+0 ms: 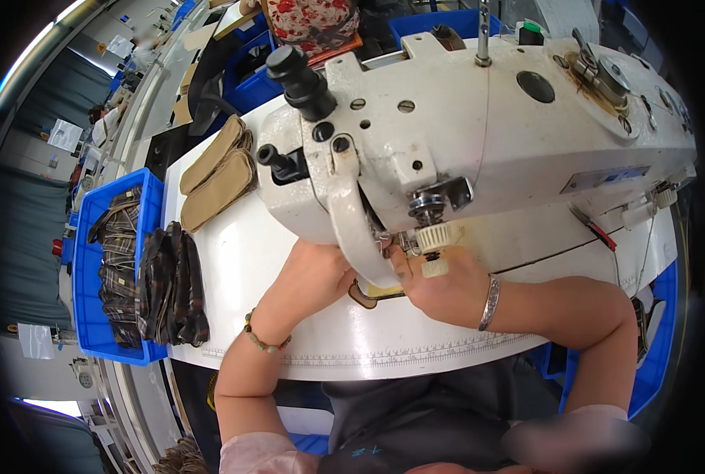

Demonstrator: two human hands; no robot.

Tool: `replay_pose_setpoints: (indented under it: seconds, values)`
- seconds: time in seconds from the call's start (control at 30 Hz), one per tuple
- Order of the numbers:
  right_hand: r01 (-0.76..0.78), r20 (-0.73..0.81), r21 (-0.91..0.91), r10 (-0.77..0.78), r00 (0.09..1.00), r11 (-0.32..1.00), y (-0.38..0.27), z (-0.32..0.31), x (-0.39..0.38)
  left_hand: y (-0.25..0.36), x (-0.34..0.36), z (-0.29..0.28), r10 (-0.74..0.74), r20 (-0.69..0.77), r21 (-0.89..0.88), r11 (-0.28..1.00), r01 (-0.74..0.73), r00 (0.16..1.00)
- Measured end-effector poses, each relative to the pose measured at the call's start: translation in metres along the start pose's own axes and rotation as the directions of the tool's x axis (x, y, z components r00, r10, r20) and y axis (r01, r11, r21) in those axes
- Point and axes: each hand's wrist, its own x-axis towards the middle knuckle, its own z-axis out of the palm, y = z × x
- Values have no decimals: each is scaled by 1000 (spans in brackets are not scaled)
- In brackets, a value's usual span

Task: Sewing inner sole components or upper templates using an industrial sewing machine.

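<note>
A white sewing machine (447, 118) fills the upper middle of the view. Both of my hands are close together under its head, by the needle area. My left hand (313, 272) has its fingers bent inward; their tips disappear behind the machine's curved white lever. Beneath them shows the rounded end of a small brown fabric piece (360, 296) with a dark edge. My right hand (447, 286) is curled on the other side, thumb and forefinger drawn together at the same piece. The machine hides the needle and most of the fabric.
Stacked tan fabric pieces (220, 178) lie at the left of the white table (352, 347). Beside them dark plaid pieces (175, 284) hang over a blue bin (88, 316) of more plaid fabric. Red-handled snippers (597, 231) rest at right. Another person (313, 28) sits beyond the machine.
</note>
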Motion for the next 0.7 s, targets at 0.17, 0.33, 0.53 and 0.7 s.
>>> replay_pose_setpoints:
  seconds: [0.17,0.33,0.53,0.7]
  values:
    - [2,43,11,-2,999,1000,1,-5,1,-4,6,5,-54,64,-204,977,66,996]
    - [2,62,10,-3,998,1000,-1,-6,1,-14,0,13,-32,35,-296,954,41,999]
    - [34,57,25,-36,998,999,1,-4,0,-16,-2,18,-38,29,-302,952,45,999]
    - [44,44,24,-45,998,999,2,-1,-1,-6,0,15,-34,55,-224,974,45,998]
